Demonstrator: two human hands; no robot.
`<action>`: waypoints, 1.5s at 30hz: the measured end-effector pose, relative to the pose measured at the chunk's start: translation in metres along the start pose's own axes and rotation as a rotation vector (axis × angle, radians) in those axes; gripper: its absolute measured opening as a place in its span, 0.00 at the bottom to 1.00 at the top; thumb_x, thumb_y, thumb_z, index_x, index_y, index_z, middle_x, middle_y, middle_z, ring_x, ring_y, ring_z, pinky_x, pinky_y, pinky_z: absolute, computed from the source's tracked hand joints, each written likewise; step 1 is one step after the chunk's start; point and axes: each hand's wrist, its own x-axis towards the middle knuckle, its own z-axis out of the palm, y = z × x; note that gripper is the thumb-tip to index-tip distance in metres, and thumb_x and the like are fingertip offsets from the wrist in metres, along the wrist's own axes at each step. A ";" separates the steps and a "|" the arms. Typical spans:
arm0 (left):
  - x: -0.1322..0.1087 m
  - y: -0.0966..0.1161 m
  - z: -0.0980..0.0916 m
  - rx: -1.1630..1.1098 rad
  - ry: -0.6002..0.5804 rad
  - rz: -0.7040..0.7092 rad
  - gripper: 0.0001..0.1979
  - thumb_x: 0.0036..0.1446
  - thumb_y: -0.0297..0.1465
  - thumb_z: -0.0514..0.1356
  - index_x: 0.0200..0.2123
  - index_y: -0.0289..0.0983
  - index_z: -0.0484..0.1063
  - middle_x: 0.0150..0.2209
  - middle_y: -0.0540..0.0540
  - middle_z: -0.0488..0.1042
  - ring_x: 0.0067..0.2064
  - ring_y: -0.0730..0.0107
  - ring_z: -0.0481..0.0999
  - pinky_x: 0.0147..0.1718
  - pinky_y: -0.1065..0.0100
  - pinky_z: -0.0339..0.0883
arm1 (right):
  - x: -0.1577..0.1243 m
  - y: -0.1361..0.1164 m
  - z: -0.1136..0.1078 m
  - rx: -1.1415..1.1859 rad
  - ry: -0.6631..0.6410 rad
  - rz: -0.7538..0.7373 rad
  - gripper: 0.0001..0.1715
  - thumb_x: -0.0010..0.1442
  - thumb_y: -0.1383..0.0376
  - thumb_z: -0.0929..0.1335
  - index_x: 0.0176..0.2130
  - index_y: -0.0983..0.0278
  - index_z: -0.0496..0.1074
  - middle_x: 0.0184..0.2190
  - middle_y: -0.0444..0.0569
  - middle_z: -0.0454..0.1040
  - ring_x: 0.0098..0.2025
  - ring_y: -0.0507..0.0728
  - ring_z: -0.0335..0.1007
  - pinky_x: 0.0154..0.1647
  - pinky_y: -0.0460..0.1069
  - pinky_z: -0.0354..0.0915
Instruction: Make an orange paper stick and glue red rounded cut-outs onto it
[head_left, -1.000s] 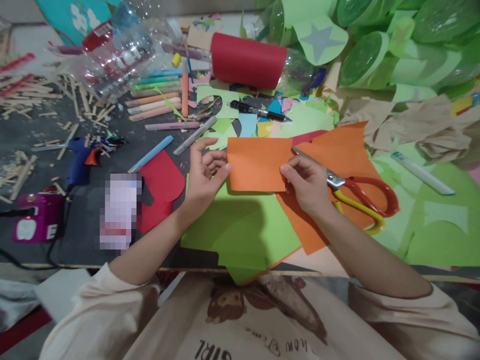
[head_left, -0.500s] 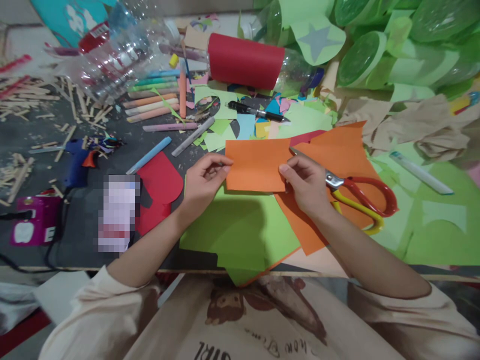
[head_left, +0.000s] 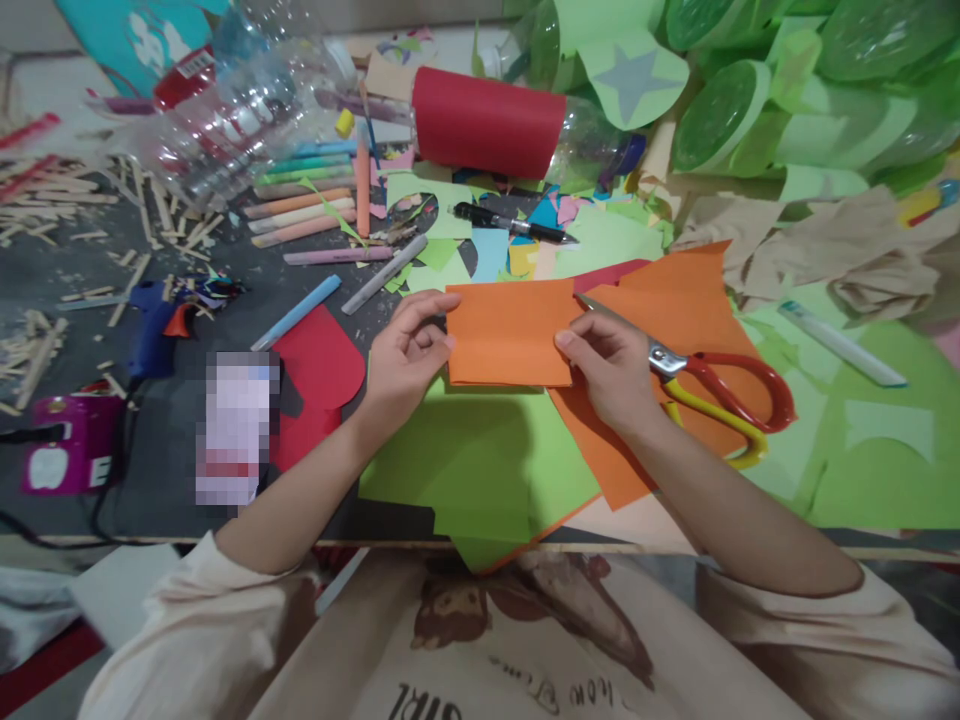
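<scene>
Above a green sheet [head_left: 465, 450], an orange paper rectangle [head_left: 510, 335] is held crosswise.
Its long axis is set from left hand [head_left: 405, 350] to right hand [head_left: 611, 365], neither being nearer; its right end is pinched by the right hand, its left edge met by the curled left hand, though whether gripped cannot be told. Scissors [head_left: 667, 360] are partly hidden by the right hand; beyond the rectangle, a black pen [head_left: 517, 223] is seen.
</scene>
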 end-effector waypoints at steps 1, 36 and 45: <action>0.000 0.000 0.000 -0.010 -0.002 0.000 0.15 0.51 0.29 0.62 0.44 0.42 0.76 0.48 0.45 0.69 0.24 0.84 0.63 0.27 0.73 0.64 | 0.000 0.000 0.000 -0.004 0.002 -0.006 0.19 0.51 0.55 0.73 0.19 0.61 0.65 0.15 0.38 0.61 0.16 0.46 0.55 0.16 0.44 0.57; -0.002 0.006 -0.002 0.053 -0.069 0.029 0.17 0.53 0.29 0.62 0.48 0.42 0.75 0.51 0.44 0.70 0.27 0.84 0.70 0.29 0.76 0.68 | 0.003 0.011 -0.001 0.121 0.046 -0.013 0.20 0.52 0.55 0.73 0.21 0.62 0.64 0.15 0.36 0.59 0.14 0.44 0.53 0.14 0.41 0.55; -0.004 0.014 0.002 0.086 -0.067 -0.054 0.07 0.52 0.34 0.65 0.34 0.37 0.79 0.34 0.47 0.79 0.34 0.73 0.76 0.34 0.73 0.71 | 0.004 0.014 -0.003 0.075 0.107 0.000 0.20 0.52 0.53 0.72 0.22 0.61 0.65 0.15 0.36 0.58 0.15 0.45 0.52 0.13 0.41 0.53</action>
